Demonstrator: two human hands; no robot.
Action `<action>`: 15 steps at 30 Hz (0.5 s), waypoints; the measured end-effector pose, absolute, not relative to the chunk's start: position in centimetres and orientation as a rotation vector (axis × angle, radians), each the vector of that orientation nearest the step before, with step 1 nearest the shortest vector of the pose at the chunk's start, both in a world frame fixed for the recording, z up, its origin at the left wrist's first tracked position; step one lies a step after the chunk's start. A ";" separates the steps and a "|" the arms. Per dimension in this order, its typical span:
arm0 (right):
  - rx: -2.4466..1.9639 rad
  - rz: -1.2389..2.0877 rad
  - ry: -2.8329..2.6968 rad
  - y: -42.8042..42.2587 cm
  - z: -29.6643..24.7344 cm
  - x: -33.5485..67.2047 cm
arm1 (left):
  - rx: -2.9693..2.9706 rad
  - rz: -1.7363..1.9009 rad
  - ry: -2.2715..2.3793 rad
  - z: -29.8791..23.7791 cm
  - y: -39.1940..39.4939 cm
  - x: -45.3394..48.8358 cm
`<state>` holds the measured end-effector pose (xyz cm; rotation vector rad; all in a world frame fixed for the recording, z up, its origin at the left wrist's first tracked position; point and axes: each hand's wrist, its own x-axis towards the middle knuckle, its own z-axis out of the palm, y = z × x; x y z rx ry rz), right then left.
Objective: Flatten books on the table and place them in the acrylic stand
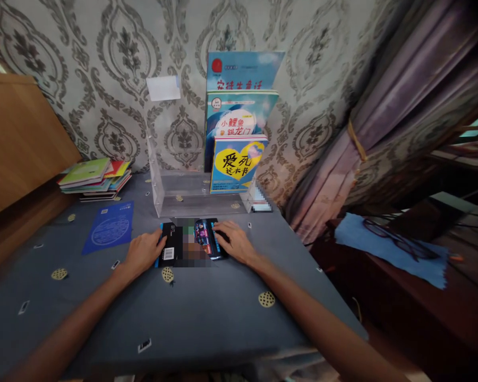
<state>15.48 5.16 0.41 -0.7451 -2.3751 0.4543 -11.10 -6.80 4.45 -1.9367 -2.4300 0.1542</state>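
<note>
A dark book (171,249) lies on the table in front of me, its left part black with a white barcode label and its right part bearing colourful pictures. Pixelation hides its middle, so I cannot tell whether it is spread open. My left hand (144,253) grips its left edge, fingers closed on it. At the right edge, my right hand (237,243) has its fingers bent over the top surface. Just behind stands a clear acrylic book rack (191,206), with a yellow-and-blue book (239,165), a carp-tale picture book (239,114) and a taller blue book (247,69) upright in its right side.
A blue sheet (109,228) lies left of my left hand. Farther left, a stack of books (91,178) sits beside a wooden panel (24,138). To the right are a tied curtain (342,143) and glasses (398,239) on a blue cloth (354,233).
</note>
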 end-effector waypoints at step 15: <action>-0.652 0.410 -2.398 6.0 -0.5 15.7 | -1.774 -0.134 -2.382 3.9 -6.8 -17.3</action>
